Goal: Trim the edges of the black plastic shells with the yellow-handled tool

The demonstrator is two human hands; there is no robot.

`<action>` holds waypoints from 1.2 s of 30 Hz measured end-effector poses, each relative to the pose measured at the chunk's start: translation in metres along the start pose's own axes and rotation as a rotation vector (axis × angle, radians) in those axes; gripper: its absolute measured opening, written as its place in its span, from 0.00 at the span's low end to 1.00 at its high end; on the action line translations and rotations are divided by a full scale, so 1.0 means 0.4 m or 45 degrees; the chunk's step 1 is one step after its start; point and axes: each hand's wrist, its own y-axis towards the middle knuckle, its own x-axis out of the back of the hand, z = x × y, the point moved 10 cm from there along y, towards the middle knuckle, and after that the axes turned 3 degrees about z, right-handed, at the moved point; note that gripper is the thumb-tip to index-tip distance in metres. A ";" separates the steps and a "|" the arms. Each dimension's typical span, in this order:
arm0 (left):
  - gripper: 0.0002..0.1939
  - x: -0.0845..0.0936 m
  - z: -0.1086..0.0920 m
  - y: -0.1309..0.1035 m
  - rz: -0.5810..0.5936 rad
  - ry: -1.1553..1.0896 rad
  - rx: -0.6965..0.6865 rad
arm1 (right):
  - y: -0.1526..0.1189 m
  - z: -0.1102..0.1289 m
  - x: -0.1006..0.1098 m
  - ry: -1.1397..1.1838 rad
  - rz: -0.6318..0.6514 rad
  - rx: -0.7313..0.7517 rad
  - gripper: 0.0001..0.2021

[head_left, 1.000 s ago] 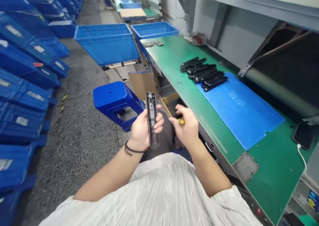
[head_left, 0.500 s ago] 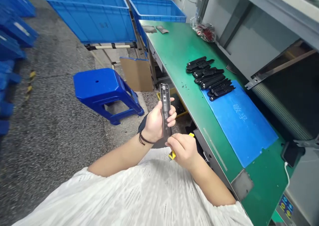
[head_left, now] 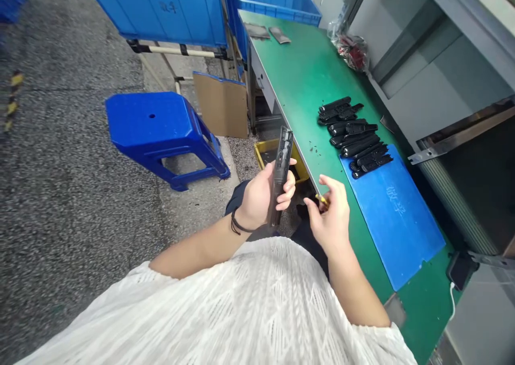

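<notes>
My left hand point(head_left: 259, 196) wraps around a long, narrow black plastic housing point(head_left: 281, 166), held nearly upright above my lap. Its hollow inner side shows moulded details near the top. To its right, my right hand point(head_left: 332, 214) is apart from the housing, near the bench edge. Thumb and forefinger are spread there, while the other fingers curl around a small yellow tool point(head_left: 322, 199). Most of that tool is hidden in the palm, so its kind cannot be made out. Several similar black plastic housings point(head_left: 354, 139) lie in a row on the bench.
The green bench point(head_left: 298, 70) runs along my right, bearing a blue mat point(head_left: 402, 220) and a phone point(head_left: 461, 268) with a white cable. A yellow bin point(head_left: 261, 147) sits below its edge. At left stand a blue stool point(head_left: 148, 121) and a blue crate point(head_left: 173, 11).
My right hand has moved away from the housing's lower end, up and right, its thumb and forefinger spreading. My left hand has shifted slightly right and turned the housing. The camera view has shifted.
</notes>
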 end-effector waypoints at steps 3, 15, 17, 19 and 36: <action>0.19 0.024 -0.025 -0.004 -0.043 0.058 -0.030 | 0.038 -0.038 -0.015 0.044 0.109 -0.106 0.17; 0.32 -0.016 0.013 -0.053 0.062 0.737 0.003 | 0.126 0.115 0.124 -0.714 0.228 0.566 0.14; 0.31 -0.037 0.035 -0.055 0.098 0.737 0.036 | 0.138 0.106 0.137 -0.750 0.266 0.530 0.23; 0.30 -0.053 0.055 -0.055 0.121 0.730 0.067 | 0.144 0.098 0.148 -0.734 0.278 0.500 0.32; 0.29 -0.110 0.158 -0.019 0.189 0.676 -0.013 | 0.067 0.053 0.193 -0.996 -0.041 0.461 0.32</action>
